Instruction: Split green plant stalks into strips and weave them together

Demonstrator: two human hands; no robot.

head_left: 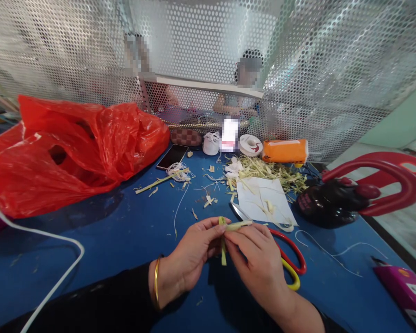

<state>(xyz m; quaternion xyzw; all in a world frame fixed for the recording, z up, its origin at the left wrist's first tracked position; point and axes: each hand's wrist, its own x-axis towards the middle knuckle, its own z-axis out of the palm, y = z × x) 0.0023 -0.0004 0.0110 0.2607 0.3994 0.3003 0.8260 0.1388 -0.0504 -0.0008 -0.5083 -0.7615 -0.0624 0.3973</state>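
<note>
My left hand (197, 249) pinches a folded strip of pale green dried leaf (223, 256), whose flat tail hangs below the fingers. My right hand (260, 259) is closed on the part of the same piece that runs sideways, a pale rolled length (238, 225). The two hands meet in front of me, above the blue table. Beside and partly behind my right hand lies a pair of scissors (294, 247), with one red and one yellow handle loop. Their blades point away, next to a white paper sheet (263, 196) with leaf scraps on it.
A pile of leaf strips (273, 172) lies behind the paper. A red plastic bag (79, 152) fills the left side; a phone (172, 157) and string (176, 171) lie nearby. At right stand a black container (326, 206) and a purple power strip (402, 286). Perforated metal mesh (208, 37) rises behind.
</note>
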